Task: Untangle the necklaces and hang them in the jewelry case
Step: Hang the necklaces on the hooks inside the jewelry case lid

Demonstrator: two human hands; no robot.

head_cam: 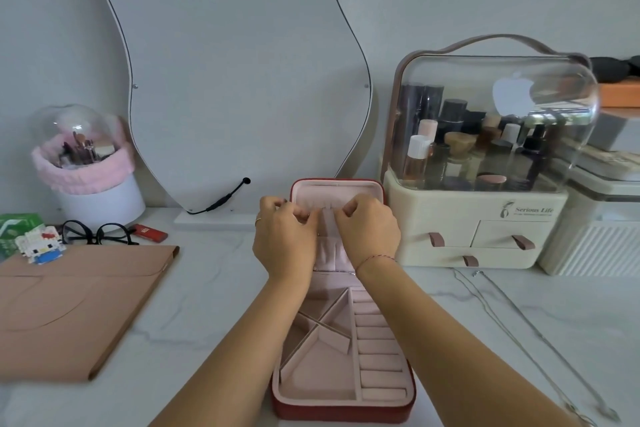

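While left hand (285, 239) and right hand (369, 230) curl fingertips at the open jewelry case (343, 412) lid hooks, what they pinch can't be told; a thin chain could slip off. Necklaces (537, 340) lie on worktop (207, 305) right of case and may re-tangle if dragged.

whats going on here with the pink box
A person works at an open jewelry case on the table. The left hand and right hand are at its raised lid, fingers curled. Whether they pinch a chain is too fine to tell. Thin silver chains lie on the table to the right.
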